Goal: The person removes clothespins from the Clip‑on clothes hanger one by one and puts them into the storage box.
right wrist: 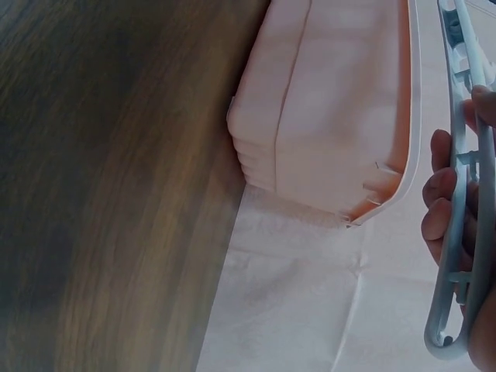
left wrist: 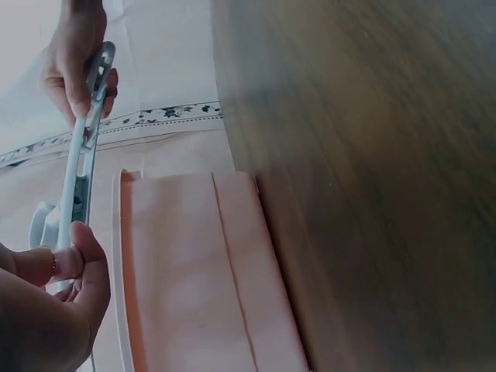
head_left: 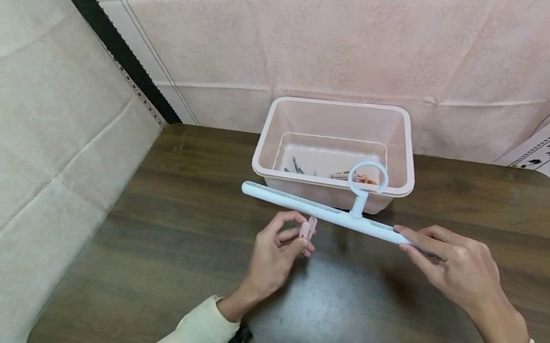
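Observation:
A light blue plastic hanger (head_left: 322, 209) with a round, ring-shaped hook is held level above the table, its hook in front of the bin. My right hand (head_left: 457, 270) grips the hanger's right end between thumb and fingers; in the right wrist view the fingers pass behind its slotted frame (right wrist: 457, 275). Between the thumb and fingertips of my left hand (head_left: 270, 257) is a small pink clothespin (head_left: 307, 230), just below the hanger's bar. Seen from the left wrist, the clothespin (left wrist: 67, 263) is largely covered by fingers. Whether it touches the bar I cannot tell.
A pale pink plastic bin (head_left: 331, 190) stands at the table's back edge. Orange-brown clothespins (head_left: 354, 177) and some dark green ones (head_left: 297, 166) lie inside. Pink patterned cloth (head_left: 353, 41) hangs behind the dark wooden table (head_left: 177, 252).

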Tool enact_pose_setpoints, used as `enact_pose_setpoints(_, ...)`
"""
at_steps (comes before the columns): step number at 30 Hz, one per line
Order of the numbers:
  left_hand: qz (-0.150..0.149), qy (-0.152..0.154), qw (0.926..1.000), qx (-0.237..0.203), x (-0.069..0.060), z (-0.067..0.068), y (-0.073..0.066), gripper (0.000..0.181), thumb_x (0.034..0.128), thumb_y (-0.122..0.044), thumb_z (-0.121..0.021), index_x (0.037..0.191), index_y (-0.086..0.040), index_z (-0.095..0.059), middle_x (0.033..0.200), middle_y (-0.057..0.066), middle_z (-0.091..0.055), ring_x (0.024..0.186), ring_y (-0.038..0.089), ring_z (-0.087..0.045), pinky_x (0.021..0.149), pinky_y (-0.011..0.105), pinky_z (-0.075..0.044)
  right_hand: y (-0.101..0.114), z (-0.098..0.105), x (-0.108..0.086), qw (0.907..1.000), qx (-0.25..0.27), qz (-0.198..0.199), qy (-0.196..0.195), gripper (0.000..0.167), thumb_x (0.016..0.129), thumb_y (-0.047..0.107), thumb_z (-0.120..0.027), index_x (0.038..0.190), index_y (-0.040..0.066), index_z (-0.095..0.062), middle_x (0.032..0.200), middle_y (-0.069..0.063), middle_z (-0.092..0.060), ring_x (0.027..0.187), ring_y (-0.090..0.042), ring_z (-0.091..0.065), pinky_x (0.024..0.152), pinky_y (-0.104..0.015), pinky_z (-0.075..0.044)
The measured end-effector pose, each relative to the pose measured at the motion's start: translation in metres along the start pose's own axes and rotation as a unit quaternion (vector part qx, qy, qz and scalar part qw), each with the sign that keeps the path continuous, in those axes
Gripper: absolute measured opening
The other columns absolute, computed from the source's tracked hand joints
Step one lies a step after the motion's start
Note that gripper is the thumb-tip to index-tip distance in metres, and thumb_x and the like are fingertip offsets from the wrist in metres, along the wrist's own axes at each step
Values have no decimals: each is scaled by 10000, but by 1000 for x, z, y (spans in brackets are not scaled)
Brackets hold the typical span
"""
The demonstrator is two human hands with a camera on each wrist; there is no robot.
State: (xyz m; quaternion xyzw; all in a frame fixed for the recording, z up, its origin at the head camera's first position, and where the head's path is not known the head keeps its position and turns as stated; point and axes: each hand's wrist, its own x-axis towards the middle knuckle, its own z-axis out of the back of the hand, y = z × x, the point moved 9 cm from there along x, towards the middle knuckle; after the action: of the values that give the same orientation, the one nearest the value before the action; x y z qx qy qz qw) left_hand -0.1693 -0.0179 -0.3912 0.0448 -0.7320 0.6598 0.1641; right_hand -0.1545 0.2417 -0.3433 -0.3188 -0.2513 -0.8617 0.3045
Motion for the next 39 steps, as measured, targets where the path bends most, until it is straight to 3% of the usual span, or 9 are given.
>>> enact_pose_setpoints(4, -569, 17, 9955, 764, -1, -1, -8, 270, 914, 144, -630, 1161, 62, -556, 1013, 252, -696, 731, 354, -678, 668, 348, -584, 1, 0, 1, 10000, 22, 15, 23, 488, 1003, 560, -513, 1030, 181, -818, 763, 53, -687, 497, 46, -328, 395, -167, -241)
enact_pose_setpoints(8, -1476, 0, 9695, 1955, -5, -2, -20, 226, 919, -8, -678, 1119, 37, -584, 1060, 223, -706, 873, 260, -713, 731, 366, -581, 0, -1, 0, 9999, 58, -18, 96, 479, 1004, 554, -517, 1033, 182, -817, 771, 62, -697, 502, 44, -340, 399, -169, -245)
enact_pose_setpoints(11, -1672, -11, 9582, 2323, -5, -3, -22, 215, 906, -9, -698, 1087, 33, -590, 1044, 213, -713, 954, 249, -700, 764, 366, -573, 0, 0, -1, 9999, 42, -17, 97, 475, 1004, 546, -523, 1027, 173, -817, 774, 64, -696, 508, 39, -352, 402, -170, -248)
enact_pose_setpoints(17, -989, 19, 9838, 1498, 0, 0, -11, 236, 873, 130, -693, 1070, 57, -586, 992, 222, -711, 859, 311, -720, 761, 332, -571, -2, 0, 0, 10000, 33, -47, 54, 479, 996, 552, -535, 1017, 167, -820, 766, 72, -685, 510, 39, -353, 406, -177, -253)
enact_pose_setpoints(21, -663, 45, 9938, 890, 1, 3, -5, 224, 890, 130, -672, 1087, 77, -580, 988, 234, -695, 869, 357, -713, 779, 354, -569, -3, 0, 0, 9999, 29, -113, 33, 483, 989, 568, -535, 1013, 179, -822, 766, 86, -679, 509, 39, -347, 403, -184, -256)
enact_pose_setpoints(28, -395, 111, 9985, 369, 1, 6, -4, 242, 892, 158, -648, 1114, 108, -565, 996, 259, -666, 859, 408, -693, 764, 391, -578, -4, 1, 1, 9998, 44, -165, 63, 468, 993, 558, -536, 1021, 187, -819, 780, 82, -678, 511, 42, -347, 413, -187, -273)
enact_pose_setpoints(35, -317, 179, 9989, 299, -1, 10, -7, 256, 887, 160, -652, 1127, 118, -572, 1017, 311, -639, 853, 404, -689, 758, 386, -579, -4, 1, 0, 9997, 139, -208, 47, 452, 990, 553, -547, 1020, 195, -820, 780, 83, -680, 514, 41, -353, 415, -178, -274)
enact_pose_setpoints(39, -257, 131, 9990, 343, -2, 14, -7, 284, 874, 161, -668, 1138, 112, -578, 1034, 271, -655, 858, 354, -695, 760, 382, -578, -5, 1, -1, 9994, 220, -268, 79, 460, 988, 554, -549, 1033, 182, -817, 782, 80, -681, 523, 41, -364, 427, -169, -276)
